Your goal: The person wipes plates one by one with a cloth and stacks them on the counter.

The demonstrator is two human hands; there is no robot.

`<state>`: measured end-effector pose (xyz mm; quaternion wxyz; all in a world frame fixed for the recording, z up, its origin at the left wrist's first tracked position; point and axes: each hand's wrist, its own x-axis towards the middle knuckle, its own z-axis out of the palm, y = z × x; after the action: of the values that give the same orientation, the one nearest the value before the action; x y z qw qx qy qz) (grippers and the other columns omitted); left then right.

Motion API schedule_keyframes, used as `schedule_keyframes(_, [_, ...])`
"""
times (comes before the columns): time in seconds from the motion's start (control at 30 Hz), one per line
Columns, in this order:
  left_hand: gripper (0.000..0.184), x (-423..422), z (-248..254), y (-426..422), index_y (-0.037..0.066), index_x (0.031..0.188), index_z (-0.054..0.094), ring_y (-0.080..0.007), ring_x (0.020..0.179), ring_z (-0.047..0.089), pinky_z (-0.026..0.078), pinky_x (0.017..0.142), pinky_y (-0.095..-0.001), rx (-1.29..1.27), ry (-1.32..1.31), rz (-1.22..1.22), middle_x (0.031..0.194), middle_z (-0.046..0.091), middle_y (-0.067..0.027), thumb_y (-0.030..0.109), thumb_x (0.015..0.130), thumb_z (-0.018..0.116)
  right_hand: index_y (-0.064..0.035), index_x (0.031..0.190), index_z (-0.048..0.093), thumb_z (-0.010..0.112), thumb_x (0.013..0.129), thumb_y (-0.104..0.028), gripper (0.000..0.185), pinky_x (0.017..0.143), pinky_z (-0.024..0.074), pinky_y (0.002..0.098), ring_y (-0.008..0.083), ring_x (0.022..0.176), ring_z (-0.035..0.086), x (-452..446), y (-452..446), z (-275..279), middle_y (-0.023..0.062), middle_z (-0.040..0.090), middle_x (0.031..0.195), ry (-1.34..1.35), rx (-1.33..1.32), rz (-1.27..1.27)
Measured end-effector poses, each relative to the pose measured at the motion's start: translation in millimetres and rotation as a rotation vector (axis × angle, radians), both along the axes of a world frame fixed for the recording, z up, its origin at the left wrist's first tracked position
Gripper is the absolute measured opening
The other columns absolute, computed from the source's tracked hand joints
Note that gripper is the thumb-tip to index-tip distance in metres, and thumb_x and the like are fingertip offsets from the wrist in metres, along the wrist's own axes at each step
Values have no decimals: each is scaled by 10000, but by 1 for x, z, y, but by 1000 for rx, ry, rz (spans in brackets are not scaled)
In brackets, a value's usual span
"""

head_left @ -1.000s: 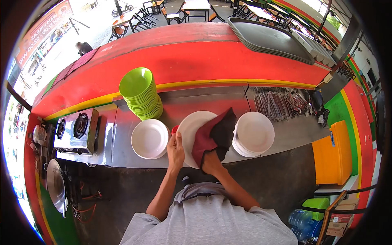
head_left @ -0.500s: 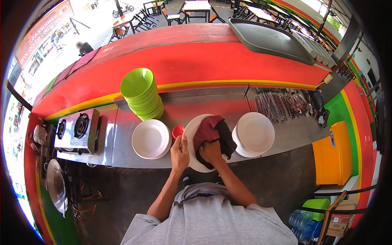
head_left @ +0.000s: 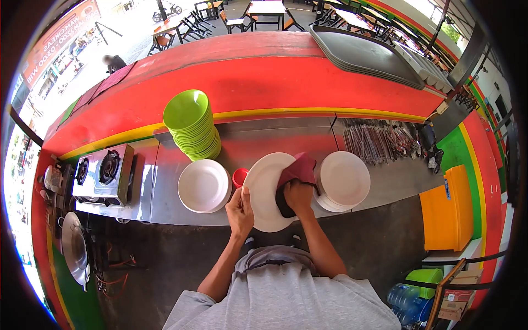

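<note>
At frame centre, the left hand (head_left: 240, 212) grips the rim of a white plate (head_left: 263, 190), and the right hand (head_left: 298, 196) clutches a maroon-and-black cloth (head_left: 300, 168) against the plate's right side, near a stack of white plates (head_left: 344, 180).

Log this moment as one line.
left hand: gripping white plate | right hand: holding maroon cloth against plate | counter: green bowl stack
</note>
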<state>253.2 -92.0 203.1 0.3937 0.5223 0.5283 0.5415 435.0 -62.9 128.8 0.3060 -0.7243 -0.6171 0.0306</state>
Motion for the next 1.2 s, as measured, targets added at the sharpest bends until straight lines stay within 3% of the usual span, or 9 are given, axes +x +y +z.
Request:
schedule_keyframes(0.17, [430, -1, 12, -1, 41, 747, 477, -28, 599, 237, 183, 512, -259, 75, 38, 134, 654, 293, 94, 331, 1064, 454, 43, 936, 648, 521, 868, -131, 227, 810, 484, 473, 458, 881, 625, 11, -2, -35, 285, 653, 899, 429, 36, 11])
schedule_keyframes(0.23, [402, -3, 3, 0, 11, 794, 531, -32, 607, 262, 192, 518, -258, 66, -37, 191, 656, 322, 82, 304, 1062, 467, 41, 1056, 635, 510, 896, -127, 264, 849, 482, 426, 425, 937, 634, 5, -7, -39, 264, 665, 960, 619, 141, 10])
schedule_keyframes(0.43, [426, 19, -19, 0, 0, 856, 530, -55, 701, 367, 315, 605, -239, 108, -237, 385, 736, 442, 45, 347, 1074, 418, 44, 1125, 622, 611, 880, -76, 274, 892, 461, 354, 213, 979, 617, -15, -22, -16, 109, 673, 1036, 1034, 283, -20])
schedule_keyframes(0.57, [434, 20, -31, -1, 7, 963, 560, -67, 826, 455, 405, 738, -238, 70, -261, 333, 885, 536, 10, 392, 1074, 393, 47, 1104, 614, 660, 828, -54, 297, 878, 463, 354, 234, 960, 623, -3, -24, -16, 143, 658, 1003, 1030, 221, -32])
schedule_keyframes(0.67, [407, 14, -23, 10, -13, 957, 572, -83, 788, 429, 384, 712, -251, 55, -277, 276, 811, 517, 23, 347, 1071, 421, 38, 1095, 620, 675, 826, -50, 288, 851, 471, 343, 205, 924, 617, 15, -22, -8, 116, 659, 977, 943, 259, 47])
schedule_keyframes(0.83, [488, -34, 5, 33, -26, 1101, 637, -107, 863, 547, 444, 802, -253, -144, -113, -181, 924, 626, -19, 442, 1006, 538, 30, 1153, 595, 650, 797, 25, 360, 862, 487, 343, 178, 957, 615, 45, -28, -10, 103, 659, 1021, 826, 133, 248])
schedule_keyframes(0.93, [552, -38, 11, 45, -30, 1131, 641, -109, 892, 572, 457, 792, -250, -178, 91, -344, 949, 650, -55, 495, 971, 580, 32, 1160, 591, 641, 767, 25, 397, 878, 490, 353, 204, 992, 624, 48, -24, -14, 125, 656, 1053, 808, 145, 353])
schedule_keyframes(1.07, [558, -38, -7, 49, -34, 1027, 691, -90, 699, 503, 423, 617, -267, -378, 235, -287, 752, 601, -7, 511, 960, 594, 32, 1174, 595, 685, 772, -37, 418, 886, 489, 370, 251, 1020, 634, 51, -23, -5, 161, 655, 1101, 739, 154, 354])
schedule_keyframes(1.2, [538, -22, -14, 35, -40, 996, 701, -77, 676, 470, 398, 590, -270, -231, 19, -151, 723, 570, 12, 487, 970, 595, 30, 1120, 629, 696, 770, -58, 366, 886, 486, 375, 267, 997, 648, 47, -26, 0, 156, 675, 1064, 739, 152, 289])
